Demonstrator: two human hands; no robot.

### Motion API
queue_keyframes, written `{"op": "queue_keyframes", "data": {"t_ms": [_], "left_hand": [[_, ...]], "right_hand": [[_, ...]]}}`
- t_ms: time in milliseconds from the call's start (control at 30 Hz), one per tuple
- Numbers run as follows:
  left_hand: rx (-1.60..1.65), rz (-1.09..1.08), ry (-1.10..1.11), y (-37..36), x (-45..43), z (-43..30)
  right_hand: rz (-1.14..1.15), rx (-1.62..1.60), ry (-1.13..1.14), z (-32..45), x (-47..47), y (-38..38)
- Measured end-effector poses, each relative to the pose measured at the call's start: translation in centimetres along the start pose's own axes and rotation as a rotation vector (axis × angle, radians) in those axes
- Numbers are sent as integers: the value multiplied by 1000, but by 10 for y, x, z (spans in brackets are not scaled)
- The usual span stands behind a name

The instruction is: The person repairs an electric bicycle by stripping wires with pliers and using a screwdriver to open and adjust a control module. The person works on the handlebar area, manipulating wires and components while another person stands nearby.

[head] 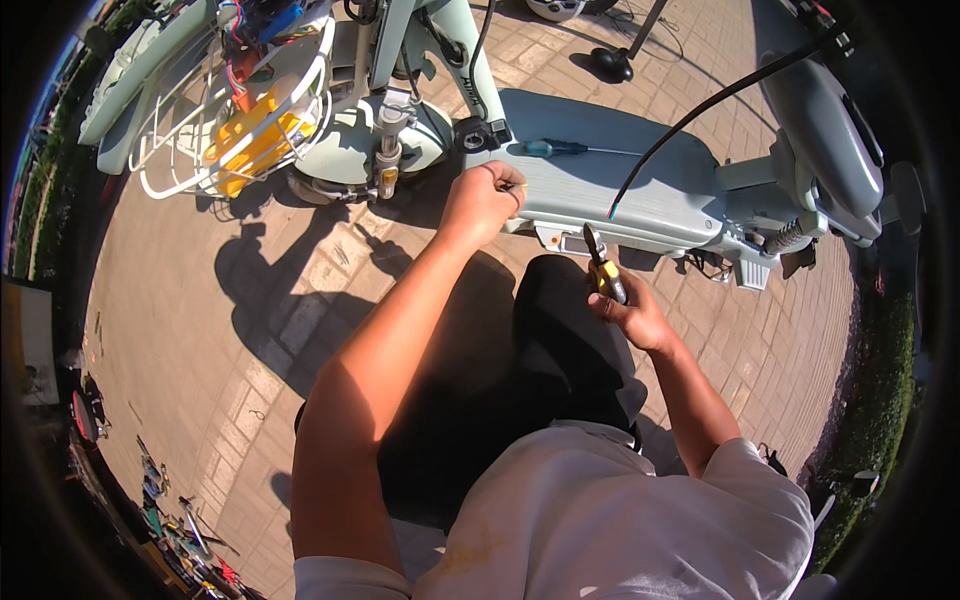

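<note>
My right hand [637, 315] grips a pair of cutting pliers [609, 277] with yellow and black handles, jaws pointing away from me. Just beyond the jaws dangles the end of a black cable [675, 124], its thin coloured wires bared at the tip. Over the near edge of the pale green electric scooter's footboard [600, 184] is my left hand [480, 202]. Its thumb and fingers are pinched together; a tiny pale bit shows at the fingertips, too small to make out. A screwdriver [551, 148] with a translucent teal handle lies on the footboard.
A white wire basket [161, 193] at upper left holds a yellow bag [251, 142] and bundled wiring [244, 71]. The scooter's seat [832, 142] is at right. Behind stands a pole with a black base [611, 66]. Several hand tools [195, 532] lie on the paving at lower left.
</note>
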State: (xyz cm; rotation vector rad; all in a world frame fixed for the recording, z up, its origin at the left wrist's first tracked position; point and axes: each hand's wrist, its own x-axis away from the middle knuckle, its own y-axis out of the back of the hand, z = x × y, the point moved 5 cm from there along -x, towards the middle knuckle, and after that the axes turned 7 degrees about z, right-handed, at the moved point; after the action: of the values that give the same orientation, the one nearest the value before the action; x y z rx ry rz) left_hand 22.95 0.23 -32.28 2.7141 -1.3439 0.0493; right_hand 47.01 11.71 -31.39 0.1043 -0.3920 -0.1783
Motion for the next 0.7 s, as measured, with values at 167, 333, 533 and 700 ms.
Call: {"op": "queue_keyframes", "data": {"t_ms": [167,333,533,700], "left_hand": [[-524,49,-205,-78,-82,20],[-615,2,-367,-109,-105,47],[-501,15,-263,-105,-101,54],[-440,-31,-254,-85,-88,63]], "right_hand": [[-195,-184,-16,-28,32,31],[-303,-223,-40,-45,54,42],[-348,-285,-67,-65,66,46],[-335,-311,-54,-64,54,41]]}}
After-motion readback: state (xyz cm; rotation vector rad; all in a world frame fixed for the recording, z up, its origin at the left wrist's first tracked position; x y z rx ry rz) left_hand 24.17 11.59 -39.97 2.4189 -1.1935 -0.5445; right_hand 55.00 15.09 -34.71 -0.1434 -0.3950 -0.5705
